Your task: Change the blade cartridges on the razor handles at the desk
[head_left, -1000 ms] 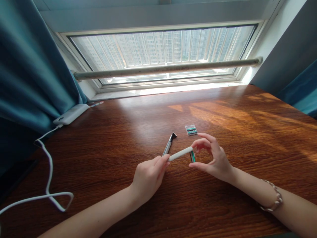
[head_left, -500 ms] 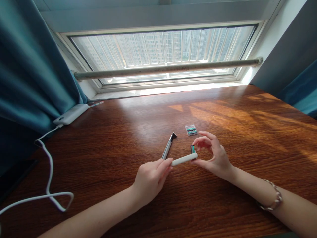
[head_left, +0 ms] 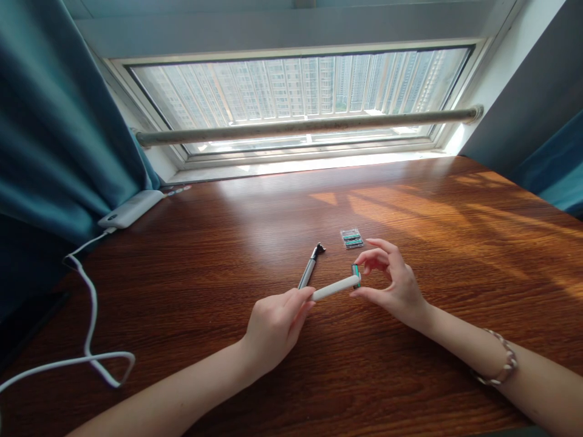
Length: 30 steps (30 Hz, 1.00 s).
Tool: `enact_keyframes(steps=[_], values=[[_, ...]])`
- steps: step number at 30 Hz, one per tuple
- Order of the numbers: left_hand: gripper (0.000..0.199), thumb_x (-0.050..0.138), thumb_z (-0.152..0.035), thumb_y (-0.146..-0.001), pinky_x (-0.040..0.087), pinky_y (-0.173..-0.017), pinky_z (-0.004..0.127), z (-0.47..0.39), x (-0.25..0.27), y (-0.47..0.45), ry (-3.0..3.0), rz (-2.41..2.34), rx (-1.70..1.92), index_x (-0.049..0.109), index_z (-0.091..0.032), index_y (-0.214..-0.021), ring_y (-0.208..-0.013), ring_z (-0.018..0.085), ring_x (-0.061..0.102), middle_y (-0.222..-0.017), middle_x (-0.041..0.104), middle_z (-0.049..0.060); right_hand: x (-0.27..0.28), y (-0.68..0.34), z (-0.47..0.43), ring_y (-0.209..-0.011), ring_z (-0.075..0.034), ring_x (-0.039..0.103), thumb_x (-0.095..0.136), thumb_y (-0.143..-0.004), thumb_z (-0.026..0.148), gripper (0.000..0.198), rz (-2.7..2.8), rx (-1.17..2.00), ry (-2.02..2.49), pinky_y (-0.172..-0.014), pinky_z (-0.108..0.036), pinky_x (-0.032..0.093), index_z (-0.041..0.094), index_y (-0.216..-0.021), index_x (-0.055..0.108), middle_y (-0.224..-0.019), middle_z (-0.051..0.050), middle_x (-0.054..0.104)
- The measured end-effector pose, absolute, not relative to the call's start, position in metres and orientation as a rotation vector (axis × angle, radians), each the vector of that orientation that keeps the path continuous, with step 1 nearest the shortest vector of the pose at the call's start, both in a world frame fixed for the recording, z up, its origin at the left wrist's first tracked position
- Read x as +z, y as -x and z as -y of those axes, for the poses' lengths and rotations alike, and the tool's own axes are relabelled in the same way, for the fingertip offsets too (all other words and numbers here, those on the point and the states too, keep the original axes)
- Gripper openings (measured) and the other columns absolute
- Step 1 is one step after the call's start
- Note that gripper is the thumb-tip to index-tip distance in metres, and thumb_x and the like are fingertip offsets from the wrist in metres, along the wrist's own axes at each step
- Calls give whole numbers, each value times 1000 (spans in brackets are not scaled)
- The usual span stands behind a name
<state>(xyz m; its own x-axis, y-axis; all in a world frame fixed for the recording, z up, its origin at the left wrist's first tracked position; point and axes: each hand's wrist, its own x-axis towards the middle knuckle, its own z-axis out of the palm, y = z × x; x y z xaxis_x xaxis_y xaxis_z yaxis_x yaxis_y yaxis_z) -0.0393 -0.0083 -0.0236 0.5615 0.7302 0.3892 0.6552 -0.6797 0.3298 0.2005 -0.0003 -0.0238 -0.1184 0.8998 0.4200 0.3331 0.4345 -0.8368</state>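
My left hand is closed around one end of a slim white stick with a rounded tip. My right hand pinches a small razor cartridge by its two ends, between thumb and fingertips. Dark, with a green strip, the cartridge is upright. The stick's tip overlaps it, and I cannot tell if they touch. Just beyond my left hand lies a grey and black razor handle, its lower end hidden by that hand. A clear plastic case with green-striped cartridges rests beyond my right fingers.
Everything is on a brown wooden table below a window. A white power bank with a white cable occupies the left side, beside a blue curtain. A metal rail crosses the window.
The white stick's tip has shifted slightly left and up across the cartridge. My left hand moved a little left with it. My right hand is nearly still.
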Motion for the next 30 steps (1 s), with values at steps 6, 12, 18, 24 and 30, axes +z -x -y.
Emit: enact_keyframes(steps=[6,12,18,24,30], values=[[20,44,-19,-83,46,-58,20,11,-23,39,-2622,-1127,717,53,-17,-101,-64,11,60,-81,66,3,-26,-201,0,-73,-16,53,76,-57,28,78,1699,723,1095,-73,-34,46,23,-120,29,-89,-3,56],[21,44,-20,-83,45,-58,21,9,-24,40,-2604,-1179,690,53,-18,-102,-62,11,60,-80,66,3,-27,-201,-1,-72,-15,52,75,-58,24,77,1655,688,1097,-74,-34,46,22,-120,29,-91,-4,56],[21,44,-20,-83,47,-61,21,9,-25,40,-2591,-1218,720,53,-18,-102,-65,12,61,-85,67,3,-26,-202,-2,-71,-15,53,76,-57,28,77,1611,662,1147,-73,-35,46,22,-118,30,-91,-4,56],[21,45,-19,-82,46,-56,19,8,-24,41,-2564,-1245,799,53,-18,-101,-61,11,61,-80,67,2,-26,-202,-3,-72,-15,53,75,-58,26,76,1596,700,1138,-74,-35,46,22,-118,30,-92,-4,56],[21,44,-18,-83,46,-59,20,8,-22,40,-2620,-1134,761,52,-18,-103,-64,11,61,-82,67,3,-25,-201,0,-78,-17,53,75,-58,25,79,1697,799,1058,-76,-35,45,22,-121,29,-91,-4,57]])
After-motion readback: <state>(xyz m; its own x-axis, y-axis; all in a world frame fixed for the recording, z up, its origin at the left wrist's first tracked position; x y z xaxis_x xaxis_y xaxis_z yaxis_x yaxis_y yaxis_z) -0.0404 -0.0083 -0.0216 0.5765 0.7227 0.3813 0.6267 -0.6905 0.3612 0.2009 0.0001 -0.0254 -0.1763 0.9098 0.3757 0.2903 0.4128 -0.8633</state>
